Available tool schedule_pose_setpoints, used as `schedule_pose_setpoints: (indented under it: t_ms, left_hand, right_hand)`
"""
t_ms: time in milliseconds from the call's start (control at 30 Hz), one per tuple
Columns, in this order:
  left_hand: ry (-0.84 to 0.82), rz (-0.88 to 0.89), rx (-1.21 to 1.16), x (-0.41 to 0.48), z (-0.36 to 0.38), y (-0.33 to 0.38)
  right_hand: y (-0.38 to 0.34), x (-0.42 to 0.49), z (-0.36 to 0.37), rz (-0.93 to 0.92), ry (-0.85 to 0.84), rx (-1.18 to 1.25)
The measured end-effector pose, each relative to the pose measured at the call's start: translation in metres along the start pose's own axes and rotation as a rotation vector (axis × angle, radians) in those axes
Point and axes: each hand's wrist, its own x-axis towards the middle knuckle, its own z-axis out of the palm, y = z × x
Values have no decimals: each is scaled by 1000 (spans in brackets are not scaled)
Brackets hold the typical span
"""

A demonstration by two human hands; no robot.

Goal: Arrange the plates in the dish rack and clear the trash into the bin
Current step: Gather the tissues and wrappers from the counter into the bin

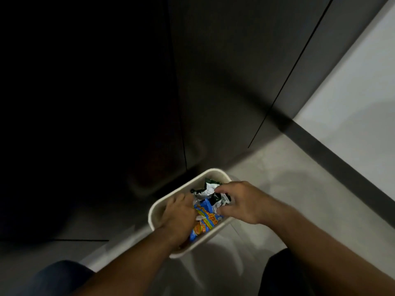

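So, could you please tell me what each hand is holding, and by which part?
The right hand pinches the green-and-white wrapper by one crumpled edge. The left hand is against the blue-and-orange wrapper; its grip cannot be told.

Orange lettering runs along the blue wrapper [205, 220] in the bin [154, 207], too creased to read; print on the green wrapper [210, 187] is illegible.
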Motion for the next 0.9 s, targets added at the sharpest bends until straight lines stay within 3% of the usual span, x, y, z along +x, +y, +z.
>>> schedule_pose_setpoints:
  t_ms: [133,400,533,700,900]
  left_hand:
    - [-68,-127,-55,6,4,7]
    - [-198,-113,-443,1,15,-11]
    - [-281,-89,-429,0,-12,-18]
    - [-143,-72,-557,-14,-69,-32]
    - [159,119,-405,-70,-208,-29]
  right_hand:
    - [2,-7,11,9,44,33]
    - [-11,0,9,3,99,7]
    - [-24,1,-3,12,110,-55]
    - [-54,-7,-35,16,151,-86]
    - [-110,-59,-112,37,220,-73]
